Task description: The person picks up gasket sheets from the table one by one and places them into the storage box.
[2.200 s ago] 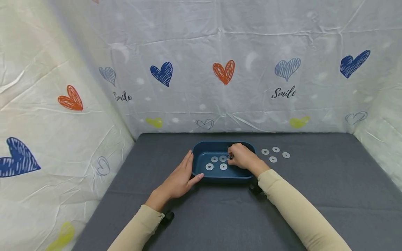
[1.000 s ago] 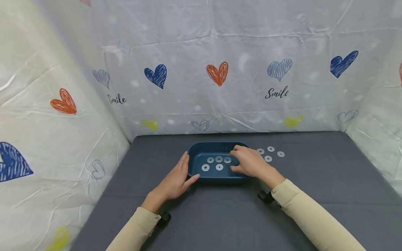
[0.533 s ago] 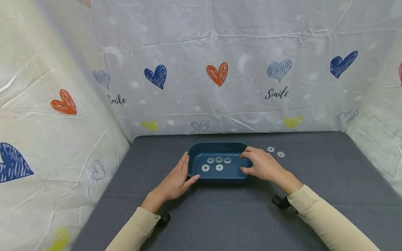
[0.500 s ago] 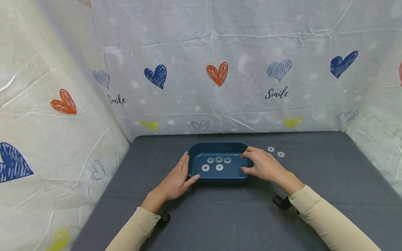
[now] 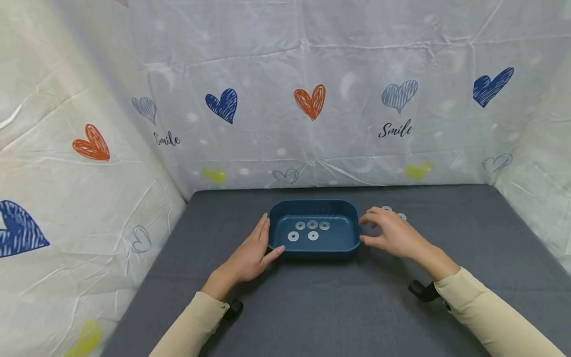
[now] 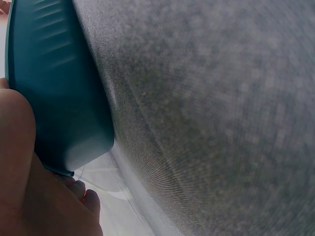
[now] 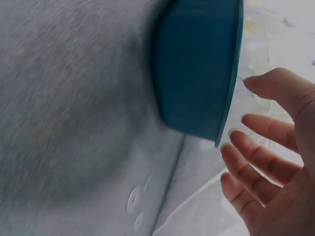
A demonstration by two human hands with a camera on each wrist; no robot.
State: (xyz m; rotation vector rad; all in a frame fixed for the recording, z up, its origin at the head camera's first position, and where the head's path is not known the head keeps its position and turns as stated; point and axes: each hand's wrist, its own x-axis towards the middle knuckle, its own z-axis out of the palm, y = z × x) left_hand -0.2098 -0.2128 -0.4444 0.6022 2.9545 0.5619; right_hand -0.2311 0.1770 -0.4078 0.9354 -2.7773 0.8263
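Observation:
A dark blue rectangular tray (image 5: 341,240) sits near the back of the table, with several flat silver washers (image 5: 313,224) lying on its floor. Against the tray's left end rests my left hand (image 5: 245,255), fingers straight along the side and thumb at the front corner. My right hand (image 5: 394,233) is at the tray's right end, fingers loosely bent and spread from the thumb. The right wrist view shows nothing between those fingers. Beyond this hand, loose washers (image 5: 402,216) lie on the cloth, partly hidden by it in the head view; three washers (image 7: 133,199) show in the right wrist view.
A dark grey cloth (image 5: 312,307) covers the table. White curtains (image 5: 267,59) printed with hearts and "Smile" stand behind and at both sides. Each wrist wears a black camera mount (image 5: 423,291).
My right hand has let go of a washer inside the tray, then drawn back rightward over the tray's right end toward the loose washers. My left hand has stayed against the tray.

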